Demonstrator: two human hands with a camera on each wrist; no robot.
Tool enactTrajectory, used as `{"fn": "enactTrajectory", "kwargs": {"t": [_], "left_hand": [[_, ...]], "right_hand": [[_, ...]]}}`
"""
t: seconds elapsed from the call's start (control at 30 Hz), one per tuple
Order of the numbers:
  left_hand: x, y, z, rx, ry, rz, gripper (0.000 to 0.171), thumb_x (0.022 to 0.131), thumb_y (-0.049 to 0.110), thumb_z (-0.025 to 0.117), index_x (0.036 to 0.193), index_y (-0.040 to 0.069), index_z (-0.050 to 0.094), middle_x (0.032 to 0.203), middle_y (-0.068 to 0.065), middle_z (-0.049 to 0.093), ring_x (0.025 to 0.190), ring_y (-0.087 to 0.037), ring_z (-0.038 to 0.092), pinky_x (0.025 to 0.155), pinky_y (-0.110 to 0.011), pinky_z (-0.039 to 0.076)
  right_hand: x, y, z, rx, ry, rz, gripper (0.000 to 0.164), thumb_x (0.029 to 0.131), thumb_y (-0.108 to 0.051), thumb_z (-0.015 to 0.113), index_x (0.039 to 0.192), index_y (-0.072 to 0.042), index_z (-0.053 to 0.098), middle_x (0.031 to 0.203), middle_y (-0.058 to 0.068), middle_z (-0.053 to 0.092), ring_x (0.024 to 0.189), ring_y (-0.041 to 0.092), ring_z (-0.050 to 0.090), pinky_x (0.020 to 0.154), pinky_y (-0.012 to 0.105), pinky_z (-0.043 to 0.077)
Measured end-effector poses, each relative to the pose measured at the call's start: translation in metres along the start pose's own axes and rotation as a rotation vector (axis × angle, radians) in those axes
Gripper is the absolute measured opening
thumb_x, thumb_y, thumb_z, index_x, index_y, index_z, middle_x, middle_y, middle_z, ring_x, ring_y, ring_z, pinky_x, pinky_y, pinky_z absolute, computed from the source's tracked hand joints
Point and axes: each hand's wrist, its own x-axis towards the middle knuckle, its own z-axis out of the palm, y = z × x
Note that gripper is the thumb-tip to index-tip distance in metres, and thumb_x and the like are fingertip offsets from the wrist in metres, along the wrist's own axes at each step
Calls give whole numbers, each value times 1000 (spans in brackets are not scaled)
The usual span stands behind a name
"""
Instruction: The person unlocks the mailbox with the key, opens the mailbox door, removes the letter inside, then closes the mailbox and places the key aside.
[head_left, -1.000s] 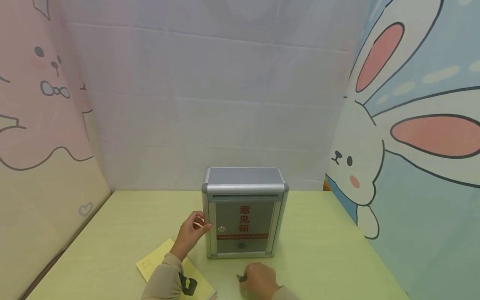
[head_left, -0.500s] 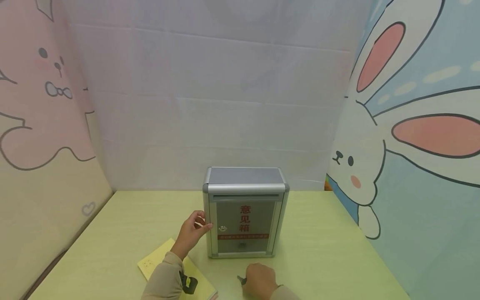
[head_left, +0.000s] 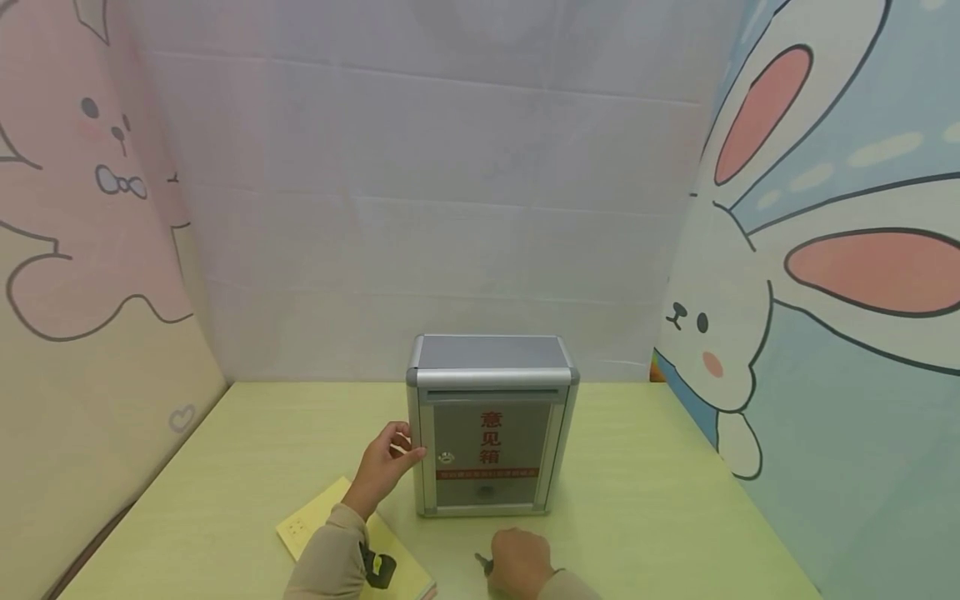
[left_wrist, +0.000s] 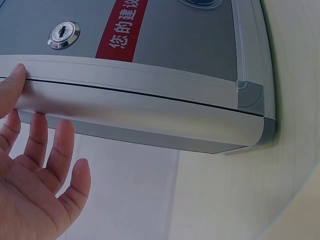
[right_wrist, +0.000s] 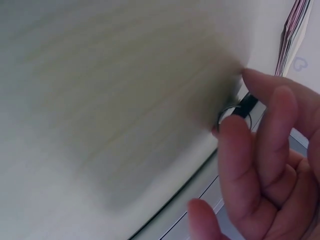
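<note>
A grey metal suggestion box (head_left: 457, 425) with red lettering stands upright on the table. My left hand (head_left: 381, 467) holds its left edge, thumb on the front frame and fingers along the side. Just right of that thumb sits a silver cam lock (left_wrist: 64, 35), its keyhole uncovered. In front of the box and low over the table, my right hand (head_left: 519, 560) pinches a small key (head_left: 482, 560) that points left. The right wrist view shows the key's black head (right_wrist: 245, 106) and a metal ring (right_wrist: 220, 118) between thumb and fingers; the blade is hidden there.
A yellow notebook (head_left: 311, 512) lies on the pale green table (head_left: 660, 517), partly under the left forearm. White sheeting (head_left: 450, 208) hangs behind the box. Cartoon-printed panels stand at the left and right.
My left hand keeps its place on the box edge. The key in my right hand has tilted slightly, while that hand stays nearly still.
</note>
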Motion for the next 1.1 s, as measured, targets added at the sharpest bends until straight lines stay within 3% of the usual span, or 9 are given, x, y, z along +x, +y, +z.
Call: {"fn": "enactTrajectory", "kwargs": {"t": [0.3,0.6,0.8,0.93,1.03,1.1], "left_hand": [[-1,2,0,1,1,3,24,86,5,70,99,3,50,86,-7,56,71,-16,52,65,-30,45],[-1,4,1,-1,-5,1,24,86,5,70,99,3,50,87,-8,56,71,-17,52,65,-31,45],[-2,1,2,37,13,33,25,87,6,70,103,3,51,87,-8,57,71,-17,52,64,-30,45],[-8,-2,2,80,45,91,39,88,8,68,119,1,45,92,-12,55,72,-18,52,61,-31,45],[-14,-2,4,158,118,111,52,88,9,69,128,-1,37,101,-17,52,80,-25,53,65,-35,46],[-19,-1,6,232,192,120,56,87,10,70,130,-3,35,106,-20,51,86,-29,53,67,-38,45]], "right_hand": [[1,4,2,-27,47,-47,32,65,-13,77,55,-14,46,52,-6,39,48,9,30,42,27,30],[1,7,5,-40,51,-39,31,64,-19,80,56,-13,51,53,-6,44,49,9,34,44,29,37],[2,9,3,-19,66,-75,30,63,-15,75,52,-16,47,50,-8,37,48,8,29,41,27,29],[3,10,-4,-18,84,-111,14,68,-17,76,71,-11,64,61,-6,55,53,8,46,45,29,38],[5,9,-10,-33,126,-136,28,72,-23,78,97,-13,72,82,-2,68,68,13,61,52,33,46],[7,9,-13,-14,166,-164,30,74,-23,77,103,-14,72,79,0,68,65,14,61,48,31,45]]}}
